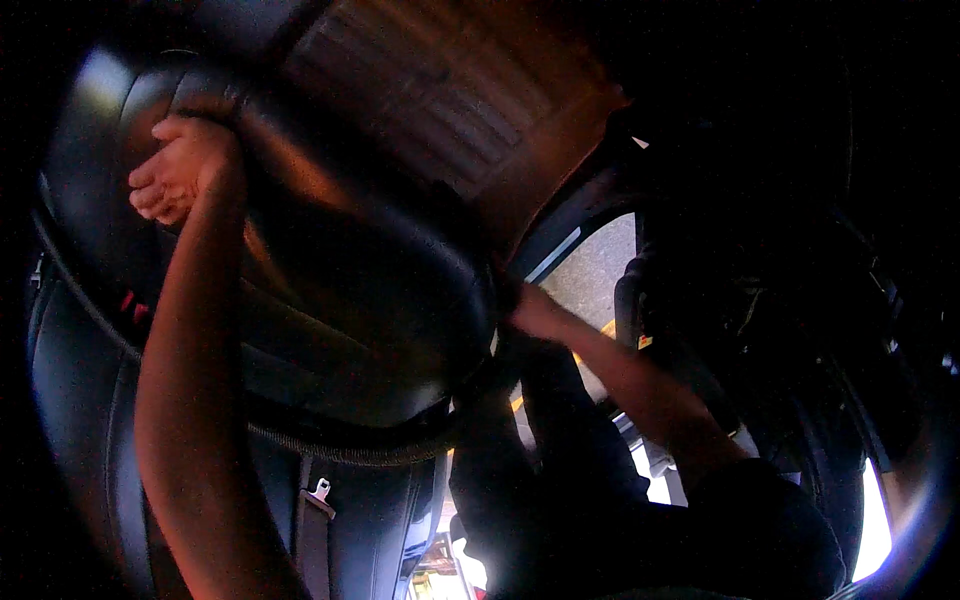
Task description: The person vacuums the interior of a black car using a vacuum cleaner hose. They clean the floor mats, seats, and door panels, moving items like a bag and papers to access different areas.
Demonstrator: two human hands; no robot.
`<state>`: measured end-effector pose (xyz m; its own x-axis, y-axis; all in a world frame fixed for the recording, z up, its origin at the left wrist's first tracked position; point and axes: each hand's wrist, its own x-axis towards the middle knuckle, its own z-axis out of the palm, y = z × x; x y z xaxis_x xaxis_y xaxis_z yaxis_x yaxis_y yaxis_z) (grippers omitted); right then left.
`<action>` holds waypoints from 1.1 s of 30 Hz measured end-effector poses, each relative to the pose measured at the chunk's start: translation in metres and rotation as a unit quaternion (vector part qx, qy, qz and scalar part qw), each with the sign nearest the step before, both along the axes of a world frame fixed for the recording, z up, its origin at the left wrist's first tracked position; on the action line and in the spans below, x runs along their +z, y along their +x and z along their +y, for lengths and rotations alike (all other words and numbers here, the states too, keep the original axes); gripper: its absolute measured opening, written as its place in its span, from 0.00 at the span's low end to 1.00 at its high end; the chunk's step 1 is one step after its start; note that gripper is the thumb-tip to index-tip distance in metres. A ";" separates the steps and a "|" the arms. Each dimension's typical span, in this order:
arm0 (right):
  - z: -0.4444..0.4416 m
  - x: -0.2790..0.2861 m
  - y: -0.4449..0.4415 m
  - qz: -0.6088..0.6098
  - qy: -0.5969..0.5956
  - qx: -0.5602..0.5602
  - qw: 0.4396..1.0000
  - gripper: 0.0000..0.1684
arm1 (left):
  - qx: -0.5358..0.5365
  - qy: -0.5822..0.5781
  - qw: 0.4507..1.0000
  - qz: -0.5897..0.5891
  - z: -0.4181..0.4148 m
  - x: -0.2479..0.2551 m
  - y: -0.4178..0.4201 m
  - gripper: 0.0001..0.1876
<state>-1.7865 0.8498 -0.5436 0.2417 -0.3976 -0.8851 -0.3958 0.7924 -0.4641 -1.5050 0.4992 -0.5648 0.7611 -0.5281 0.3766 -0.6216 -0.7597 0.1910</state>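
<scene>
In dim light inside a vehicle, a black leather-like seat [375, 300] lies before me. My left hand [184, 165] is over the seat at the upper left, its fingers curled and the arm stretched up from below. I see no object in it, but the inside of the grasp is hidden. At the right end of the seat, my right hand [529, 307] fades into shadow. Its fingers are hidden, so what it touches or holds does not show. A dark ribbed hose or cord [352, 454] curves beneath the seat and passes behind my left forearm.
A brownish ribbed floor mat [465, 112] covers the floor beyond the seat. A seat-belt tongue [322, 489] hangs at the lower left, and a red part [135, 306] shows near my left forearm. Pavement [592, 255] is visible through an opening at right. Deep shadow fills the right side.
</scene>
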 end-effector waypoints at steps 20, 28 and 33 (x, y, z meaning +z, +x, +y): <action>-0.102 0.011 -0.053 0.023 -0.098 0.283 0.954 0.43 | -0.002 -0.029 0.998 -0.059 -0.002 -0.001 -0.005 0.32; -0.201 0.012 -0.032 -0.023 -0.098 0.311 0.945 0.40 | -0.008 -0.011 1.000 -0.004 0.010 0.009 -0.001 0.37; -0.269 -0.079 0.034 -0.012 -0.333 0.288 0.898 0.40 | -0.028 -0.020 0.999 -0.038 0.006 -0.002 -0.007 0.36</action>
<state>-1.7526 0.5804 -0.6223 0.5931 -0.6399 -0.4887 -0.6345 0.0022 -0.7729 -1.5120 0.5052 -0.5673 0.6995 -0.5526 0.4532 -0.6767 -0.7161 0.1713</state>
